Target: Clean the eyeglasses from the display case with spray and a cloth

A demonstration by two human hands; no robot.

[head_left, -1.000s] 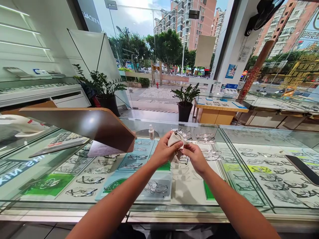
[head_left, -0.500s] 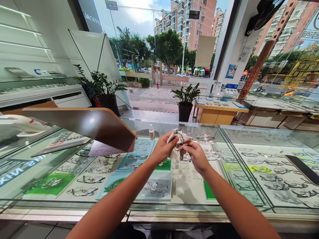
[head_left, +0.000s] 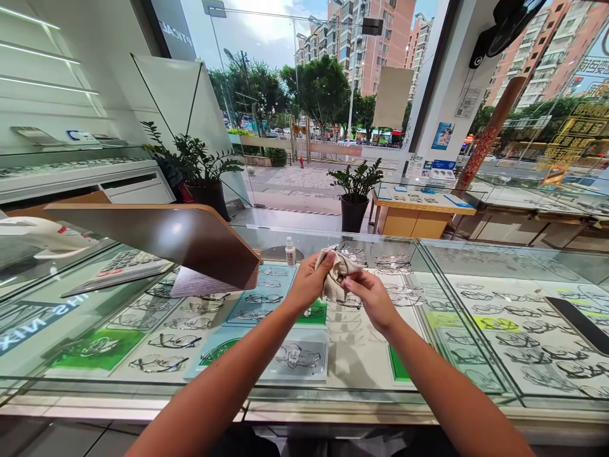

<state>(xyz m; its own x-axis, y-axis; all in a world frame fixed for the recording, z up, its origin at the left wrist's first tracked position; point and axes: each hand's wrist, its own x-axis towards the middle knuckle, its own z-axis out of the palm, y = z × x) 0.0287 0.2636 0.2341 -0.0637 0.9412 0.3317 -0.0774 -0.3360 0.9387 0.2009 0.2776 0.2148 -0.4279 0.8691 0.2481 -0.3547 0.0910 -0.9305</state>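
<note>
"How are the fingers set?"

"The pale cloth (head_left: 333,291) is gripped between the thumb and fingers of the left hand (head_left: 307,284); those of the right hand (head_left: 374,299) are pinched together at the side farther from the bottle (head_left: 290,252). What is pinched cannot be told."

"And the cloth?"

"It is held above the glass bench (head_left: 342,409), just right of the bottle."

"Any writing?"

"Reversed lettering (head_left: 176,33), 'PTICAL', is seen beyond the bottle, to its left; the bottle's label cannot be read."

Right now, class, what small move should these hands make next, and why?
Perhaps the left hand should rub its thumb lightly across the pale cloth while the right hand steadies the edge: the cloth is bunched under that thumb, with the right hand beside it.
</note>
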